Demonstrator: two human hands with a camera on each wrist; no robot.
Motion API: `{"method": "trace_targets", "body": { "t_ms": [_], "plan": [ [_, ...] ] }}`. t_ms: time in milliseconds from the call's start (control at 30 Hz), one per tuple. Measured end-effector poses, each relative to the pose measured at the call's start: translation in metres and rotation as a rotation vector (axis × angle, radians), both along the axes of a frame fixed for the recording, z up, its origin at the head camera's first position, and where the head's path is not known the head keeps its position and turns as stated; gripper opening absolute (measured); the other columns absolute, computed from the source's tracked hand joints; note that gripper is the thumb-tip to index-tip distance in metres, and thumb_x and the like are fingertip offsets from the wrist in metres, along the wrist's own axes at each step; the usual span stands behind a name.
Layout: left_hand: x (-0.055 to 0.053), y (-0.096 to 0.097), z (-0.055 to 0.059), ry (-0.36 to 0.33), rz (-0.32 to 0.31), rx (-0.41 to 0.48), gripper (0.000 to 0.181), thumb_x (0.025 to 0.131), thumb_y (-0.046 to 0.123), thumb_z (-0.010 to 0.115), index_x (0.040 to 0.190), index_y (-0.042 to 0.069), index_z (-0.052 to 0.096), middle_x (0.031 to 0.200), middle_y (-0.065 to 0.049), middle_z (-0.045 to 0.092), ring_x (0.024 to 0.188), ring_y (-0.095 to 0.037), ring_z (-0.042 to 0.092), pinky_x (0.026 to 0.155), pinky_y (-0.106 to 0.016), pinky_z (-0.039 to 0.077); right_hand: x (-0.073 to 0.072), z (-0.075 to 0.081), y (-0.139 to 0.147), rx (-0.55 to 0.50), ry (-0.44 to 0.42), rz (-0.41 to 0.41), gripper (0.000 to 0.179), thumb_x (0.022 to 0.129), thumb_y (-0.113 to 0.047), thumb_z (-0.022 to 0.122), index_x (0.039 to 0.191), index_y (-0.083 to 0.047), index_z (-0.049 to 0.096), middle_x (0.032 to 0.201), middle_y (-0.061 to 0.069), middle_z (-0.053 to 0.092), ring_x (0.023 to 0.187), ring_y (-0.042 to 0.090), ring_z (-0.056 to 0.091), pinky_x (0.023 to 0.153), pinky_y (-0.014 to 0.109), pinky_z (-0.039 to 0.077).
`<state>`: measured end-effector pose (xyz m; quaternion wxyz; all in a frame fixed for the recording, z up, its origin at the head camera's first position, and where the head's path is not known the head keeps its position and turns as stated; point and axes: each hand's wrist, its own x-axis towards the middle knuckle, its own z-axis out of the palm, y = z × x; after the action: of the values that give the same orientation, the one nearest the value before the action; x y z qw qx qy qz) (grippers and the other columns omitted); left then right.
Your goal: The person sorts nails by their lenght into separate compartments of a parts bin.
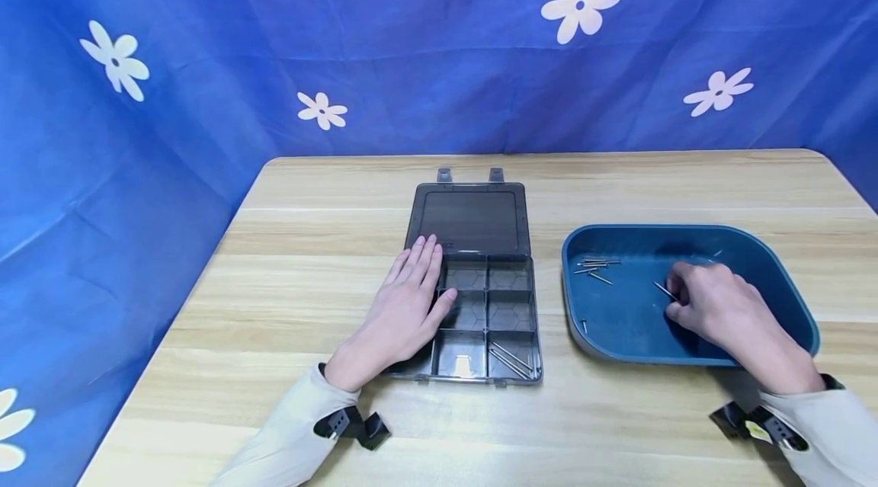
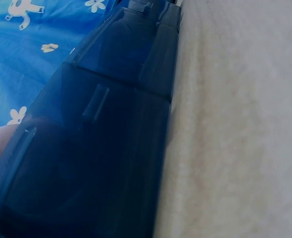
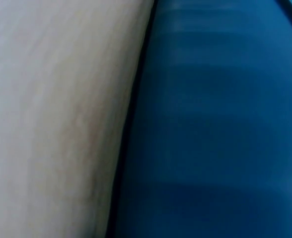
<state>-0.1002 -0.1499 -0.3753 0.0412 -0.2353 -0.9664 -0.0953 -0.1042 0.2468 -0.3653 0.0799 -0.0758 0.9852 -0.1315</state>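
My left hand [image 1: 409, 308] lies with straight fingers over the left side of a dark, see-through compartment box [image 1: 488, 331], fingertips at the edge of its raised lid [image 1: 469, 218]. Several long silver nails [image 1: 511, 360] lie in the box's front right compartment. Inside a blue plastic tray [image 1: 617, 350], my right hand [image 1: 720, 304] pinches a thin nail [image 1: 664, 289] between thumb and fingers. More nails [image 1: 595, 267] are scattered at the tray's left end. The left wrist view is filled by the box's side wall [image 2: 111, 148], the right by the tray's outer wall [image 3: 210, 139].
Box and tray stand side by side on a light wooden table [image 1: 274, 304], with a narrow gap between them. A blue curtain [image 1: 439, 52] with white flowers hangs behind and to the left. Two latches [image 1: 496, 174] stick out from the lid's far edge.
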Motion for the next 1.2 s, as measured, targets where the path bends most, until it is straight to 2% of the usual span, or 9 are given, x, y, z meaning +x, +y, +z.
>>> {"method": "trace_targets", "body": {
  "t_ms": [433, 667, 1000, 1200],
  "plan": [
    [-0.001, 0.004, -0.003, 0.006, -0.017, 0.011, 0.065, 0.103, 0.038, 0.036, 0.148, -0.008, 0.026, 0.157, -0.022, 0.021, 0.147, -0.033, 0.016, 0.120, -0.047, 0.014, 0.005, 0.001, 0.003, -0.011, 0.022, -0.019, 0.016, 0.077, -0.010, 0.071, 0.085, -0.006, 0.058, 0.065, 0.001, 0.050, 0.055, 0.017, 0.045, 0.046, 0.028, 0.031],
    [0.001, -0.007, -0.001, 0.021, 0.021, -0.001, 0.065, 0.102, 0.037, 0.038, 0.148, -0.008, 0.026, 0.157, -0.021, 0.021, 0.147, -0.033, 0.015, 0.120, -0.046, 0.013, -0.004, -0.001, -0.009, -0.020, 0.008, 0.002, 0.014, 0.078, -0.010, 0.071, 0.085, -0.007, 0.059, 0.066, 0.001, 0.051, 0.057, 0.017, 0.047, 0.048, 0.029, 0.033],
    [-0.008, -0.002, 0.002, 0.021, -0.007, 0.006, 0.065, 0.102, 0.037, 0.037, 0.148, -0.007, 0.025, 0.157, -0.021, 0.019, 0.147, -0.032, 0.013, 0.120, -0.046, 0.012, -0.007, 0.005, -0.004, 0.003, 0.017, -0.011, 0.013, 0.078, -0.009, 0.069, 0.084, -0.008, 0.058, 0.066, 0.001, 0.051, 0.058, 0.018, 0.047, 0.048, 0.029, 0.033],
    [-0.004, -0.001, -0.002, 0.004, -0.011, 0.006, 0.066, 0.102, 0.038, 0.036, 0.148, -0.008, 0.024, 0.157, -0.021, 0.019, 0.147, -0.033, 0.013, 0.120, -0.047, 0.012, -0.002, 0.003, -0.003, 0.012, -0.005, -0.015, 0.013, 0.078, -0.011, 0.070, 0.085, -0.009, 0.059, 0.067, 0.001, 0.051, 0.058, 0.018, 0.047, 0.048, 0.030, 0.033]
  ]
}}
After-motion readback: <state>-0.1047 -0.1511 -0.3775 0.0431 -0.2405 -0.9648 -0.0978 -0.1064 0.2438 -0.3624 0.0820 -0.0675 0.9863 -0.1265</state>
